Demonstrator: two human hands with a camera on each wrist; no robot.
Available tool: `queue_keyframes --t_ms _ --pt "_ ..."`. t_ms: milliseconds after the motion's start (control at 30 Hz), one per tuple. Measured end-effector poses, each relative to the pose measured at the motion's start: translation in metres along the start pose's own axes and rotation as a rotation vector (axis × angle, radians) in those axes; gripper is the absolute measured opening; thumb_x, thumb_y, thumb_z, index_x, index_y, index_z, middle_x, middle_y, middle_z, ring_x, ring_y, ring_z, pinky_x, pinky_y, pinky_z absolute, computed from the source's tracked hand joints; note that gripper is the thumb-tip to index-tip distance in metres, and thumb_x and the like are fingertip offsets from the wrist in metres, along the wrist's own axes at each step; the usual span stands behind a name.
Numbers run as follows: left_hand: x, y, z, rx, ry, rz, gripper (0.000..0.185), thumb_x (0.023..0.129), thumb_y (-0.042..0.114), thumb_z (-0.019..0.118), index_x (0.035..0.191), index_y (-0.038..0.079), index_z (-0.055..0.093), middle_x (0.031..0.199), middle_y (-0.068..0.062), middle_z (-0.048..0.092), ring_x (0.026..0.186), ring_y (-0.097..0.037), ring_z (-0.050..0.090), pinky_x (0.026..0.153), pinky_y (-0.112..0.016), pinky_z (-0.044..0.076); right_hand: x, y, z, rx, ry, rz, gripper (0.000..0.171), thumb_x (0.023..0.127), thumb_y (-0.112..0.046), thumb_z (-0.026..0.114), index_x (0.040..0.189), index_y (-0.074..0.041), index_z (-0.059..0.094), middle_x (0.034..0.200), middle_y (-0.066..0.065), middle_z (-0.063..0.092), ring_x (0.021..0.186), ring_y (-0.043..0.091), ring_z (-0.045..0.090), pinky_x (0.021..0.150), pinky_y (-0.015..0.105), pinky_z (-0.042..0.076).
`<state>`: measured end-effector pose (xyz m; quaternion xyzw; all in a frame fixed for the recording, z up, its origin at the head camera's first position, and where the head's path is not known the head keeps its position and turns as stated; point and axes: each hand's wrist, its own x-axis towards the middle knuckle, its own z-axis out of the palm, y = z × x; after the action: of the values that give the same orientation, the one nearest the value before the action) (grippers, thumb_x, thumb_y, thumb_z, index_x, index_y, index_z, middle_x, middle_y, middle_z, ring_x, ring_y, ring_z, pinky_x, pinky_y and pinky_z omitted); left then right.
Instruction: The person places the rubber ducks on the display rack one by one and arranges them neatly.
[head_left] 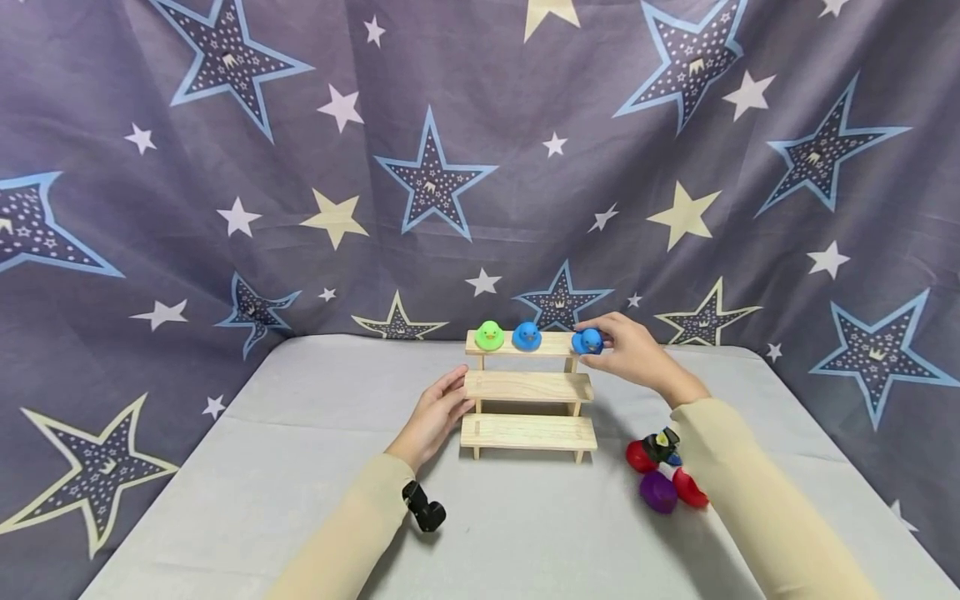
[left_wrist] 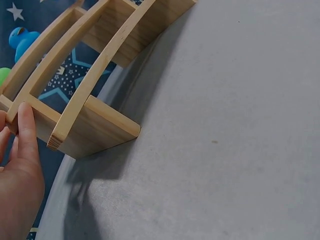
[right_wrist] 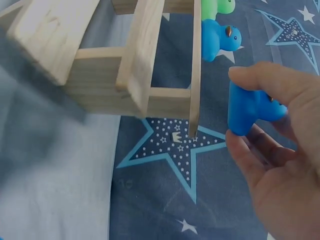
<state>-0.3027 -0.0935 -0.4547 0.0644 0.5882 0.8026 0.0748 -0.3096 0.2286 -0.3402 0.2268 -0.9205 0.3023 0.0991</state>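
A three-step wooden stand (head_left: 528, 387) sits mid-table. On its top step stand a green duck (head_left: 490, 336) and a blue duck (head_left: 527, 336). My right hand (head_left: 628, 350) pinches a second blue duck (head_left: 587, 341) at the right end of the top step; in the right wrist view that duck (right_wrist: 250, 107) is held between thumb and fingers just beside the stand's edge (right_wrist: 196, 70). With straight fingers, my left hand (head_left: 438, 414) rests against the stand's left side; its thumb (left_wrist: 26, 131) touches the wooden end (left_wrist: 75, 130).
A small heap of toy ducks, red (head_left: 639, 456), purple (head_left: 658, 491) and black (head_left: 662, 444), lies on the grey tablecloth (head_left: 300, 467) under my right forearm. A star-patterned blue curtain (head_left: 225, 167) hangs behind the table. A black wrist camera (head_left: 424, 507) sits on my left sleeve.
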Motion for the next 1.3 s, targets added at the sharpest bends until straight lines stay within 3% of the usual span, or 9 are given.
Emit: queue_keyframes --t_ms 533,967,1300 --pt "0.000 0.001 0.000 0.003 -0.012 0.000 0.051 0.104 -0.004 0.041 0.154 -0.003 0.031 0.150 -0.022 0.035 0.133 -0.030 0.042 0.106 -0.026 0.049 0.025 -0.005 0.008 0.043 -0.051 0.010 0.052 0.086 -0.012 0.079 0.135 -0.004 0.062 0.129 0.023 0.057 0.113 0.035 0.062 0.098 0.050 0.055" --pt "0.000 0.000 -0.001 -0.010 -0.007 -0.005 0.052 0.103 -0.004 0.042 0.154 -0.002 0.032 0.149 -0.021 0.035 0.133 -0.029 0.042 0.106 -0.026 0.049 0.033 0.001 0.015 0.002 -0.100 0.066 0.052 0.087 -0.015 0.077 0.136 -0.007 0.062 0.122 0.018 0.064 0.099 0.027 0.062 0.088 0.045 0.055" --pt "0.001 0.000 -0.001 -0.007 -0.009 -0.003 0.052 0.103 -0.004 0.042 0.154 -0.003 0.032 0.148 -0.022 0.035 0.132 -0.028 0.043 0.106 -0.025 0.048 0.034 0.010 0.020 0.021 -0.119 0.094 0.055 0.090 -0.016 0.075 0.141 -0.008 0.057 0.122 0.018 0.064 0.105 0.029 0.063 0.090 0.048 0.055"
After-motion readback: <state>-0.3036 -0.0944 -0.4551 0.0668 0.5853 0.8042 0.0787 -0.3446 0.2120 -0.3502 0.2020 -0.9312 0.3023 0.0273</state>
